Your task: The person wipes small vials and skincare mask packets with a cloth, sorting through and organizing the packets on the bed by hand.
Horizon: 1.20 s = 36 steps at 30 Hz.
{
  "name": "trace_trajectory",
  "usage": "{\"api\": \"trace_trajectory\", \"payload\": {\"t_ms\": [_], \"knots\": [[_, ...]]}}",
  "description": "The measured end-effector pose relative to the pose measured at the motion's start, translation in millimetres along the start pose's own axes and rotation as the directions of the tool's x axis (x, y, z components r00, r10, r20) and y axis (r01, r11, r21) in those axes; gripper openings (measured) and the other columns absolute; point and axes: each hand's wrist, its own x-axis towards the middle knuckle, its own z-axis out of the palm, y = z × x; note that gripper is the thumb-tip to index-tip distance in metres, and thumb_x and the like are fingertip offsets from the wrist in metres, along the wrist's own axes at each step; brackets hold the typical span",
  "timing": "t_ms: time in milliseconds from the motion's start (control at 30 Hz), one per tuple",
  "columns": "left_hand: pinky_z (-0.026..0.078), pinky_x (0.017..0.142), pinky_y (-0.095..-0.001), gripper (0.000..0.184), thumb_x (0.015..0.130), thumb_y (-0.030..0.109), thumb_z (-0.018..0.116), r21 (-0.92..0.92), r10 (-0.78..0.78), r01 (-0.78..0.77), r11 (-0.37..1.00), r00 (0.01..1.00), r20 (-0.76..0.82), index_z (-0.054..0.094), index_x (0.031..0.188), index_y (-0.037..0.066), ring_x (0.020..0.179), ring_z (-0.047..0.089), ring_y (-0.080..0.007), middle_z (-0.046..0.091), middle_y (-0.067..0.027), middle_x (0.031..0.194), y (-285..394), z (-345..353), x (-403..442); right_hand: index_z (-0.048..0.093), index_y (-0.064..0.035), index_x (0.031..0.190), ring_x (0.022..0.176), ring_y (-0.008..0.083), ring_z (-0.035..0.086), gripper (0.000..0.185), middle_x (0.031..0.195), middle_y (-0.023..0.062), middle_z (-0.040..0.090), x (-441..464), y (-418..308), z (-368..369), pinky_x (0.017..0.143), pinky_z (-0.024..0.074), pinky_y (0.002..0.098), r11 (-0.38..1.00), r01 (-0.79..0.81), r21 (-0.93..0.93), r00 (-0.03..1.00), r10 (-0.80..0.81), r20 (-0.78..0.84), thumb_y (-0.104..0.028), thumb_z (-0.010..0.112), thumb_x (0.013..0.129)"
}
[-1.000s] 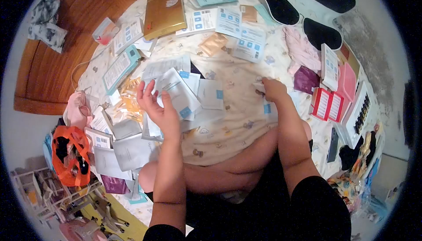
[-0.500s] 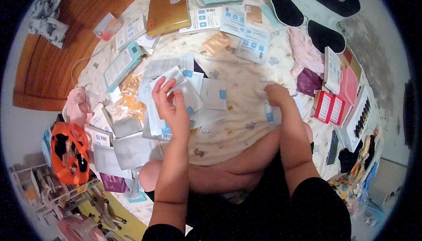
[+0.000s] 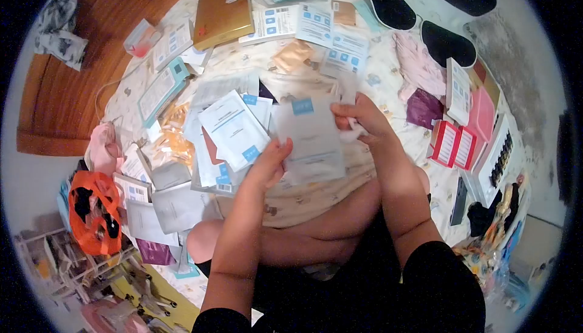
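A flat white sachet with a blue label (image 3: pixel 311 145) is held up in front of me. My left hand (image 3: pixel 271 163) pinches its left edge between thumb and fingers. At the sachet's upper right side, my right hand (image 3: pixel 363 120) is closed around a crumpled white tissue (image 3: pixel 354 131), part of which sticks up above the fingers, blurred. Whether the right fingers also grip the sachet's edge, I cannot tell. Left of my left hand lies a pile of similar white sachets (image 3: pixel 234 129) with blue labels.
Around me on the patterned bed sheet (image 3: pixel 291 202) lie a gold box (image 3: pixel 223 14), white boxes (image 3: pixel 267 24), an orange packet (image 3: pixel 293 55), a red box (image 3: pixel 452 145) and a tray of small dark bottles (image 3: pixel 498 160). An orange bag (image 3: pixel 95 211) stands at the left.
My left hand has come down and right from above the pile and now grips a sachet. My right hand has lifted off the sheet and moved left, with white tissue showing in it.
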Motion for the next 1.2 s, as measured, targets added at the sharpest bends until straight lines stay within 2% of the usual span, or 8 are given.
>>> {"api": "trace_trajectory", "payload": {"t_ms": [167,267,300,367,467,567,767,1200], "knots": [[0.041,0.09,-0.0335,0.047,0.089,0.034,0.046,-0.133,-0.064,0.031,0.991,0.966,-0.252,0.039,0.124,0.004,0.112,0.046,-0.0239,0.05,-0.0111,0.117,6,20,-3,0.055,-0.0039,0.089,0.051,0.0091,0.047,0.013,0.067,0.0028,0.055,18,31,19,0.044,0.0362,0.0228,0.983,0.117,0.139,0.924,-0.056,-0.379,-0.01,0.06,0.079],[0.039,0.092,-0.0381,0.05,0.09,0.04,0.04,-0.363,-0.067,0.019,0.932,0.99,-0.122,0.039,0.124,0.004,0.111,0.046,-0.0271,0.05,-0.0131,0.116,6,16,3,0.046,-0.0026,0.111,0.083,0.02,0.053,0.039,0.094,0.012,0.054,29,59,23,0.071,0.043,0.0322,0.86,0.314,-0.402,0.747,-0.485,-0.454,-0.019,0.061,0.079],[0.039,0.092,-0.0381,0.05,0.09,0.04,0.04,-0.363,-0.069,0.02,0.932,0.99,-0.121,0.039,0.124,0.004,0.111,0.046,-0.0271,0.05,-0.0131,0.116,4,13,3,0.045,-0.0025,0.115,0.095,0.0234,0.051,0.045,0.103,0.0147,0.051,27,65,32,0.083,0.0412,0.0371,0.598,0.425,-0.68,0.551,-0.766,-0.33,-0.02,0.062,0.077],[0.034,0.096,-0.0419,0.061,0.088,0.053,0.033,-0.604,0.133,-0.036,0.796,0.984,0.116,0.038,0.126,0.005,0.112,0.045,-0.0288,0.048,-0.0124,0.119,1,6,6,0.042,-0.0038,0.121,0.119,0.0276,0.036,0.054,0.124,0.0155,0.04,6,67,52,0.099,0.0258,0.0446,0.138,0.524,-0.841,0.649,-0.703,0.29,-0.022,0.062,0.074],[0.03,0.098,-0.0427,0.07,0.084,0.063,0.028,-0.64,0.24,-0.005,0.768,0.929,0.281,0.034,0.129,0.01,0.116,0.041,-0.0264,0.044,-0.0091,0.125,-2,0,4,0.041,-0.0032,0.122,0.121,0.0317,0.034,0.056,0.129,0.0158,0.038,-3,86,76,0.099,0.0275,0.0446,-0.059,0.645,-0.762,0.6,-0.578,0.553,-0.015,0.059,0.07],[0.03,0.099,-0.044,0.076,0.078,0.069,0.029,-0.397,0.022,-0.084,0.914,0.987,-0.157,0.028,0.133,0.016,0.12,0.037,-0.0247,0.038,-0.0066,0.131,5,33,-2,0.04,-0.0036,0.124,0.127,0.0317,0.028,0.056,0.135,0.0135,0.033,3,78,68,0.102,0.0222,0.0459,-0.008,0.531,-0.848,0.716,-0.53,0.454,-0.015,0.058,0.072],[0.029,0.099,-0.0447,0.078,0.076,0.068,0.036,-0.266,-0.067,0.044,0.963,0.994,-0.081,0.02,0.136,0.02,0.123,0.033,-0.0244,0.032,-0.0069,0.135,-18,26,7,0.038,-0.0039,0.126,0.126,0.0326,0.029,0.056,0.135,0.0157,0.032,23,78,47,0.102,0.0226,0.0466,0.106,0.338,-0.935,0.692,-0.701,0.171,-0.011,0.055,0.073],[0.036,0.095,-0.04,0.064,0.079,0.061,0.042,-0.393,0.045,-0.142,0.908,0.969,-0.244,0.041,0.123,0.015,0.111,0.047,-0.0239,0.049,-0.0065,0.121,-3,29,3,0.035,-0.0057,0.129,0.126,0.0338,0.029,0.059,0.137,0.0153,0.029,4,81,68,0.101,0.0218,0.0487,-0.012,0.459,-0.888,0.713,-0.592,0.377,-0.016,0.054,0.074]]}}
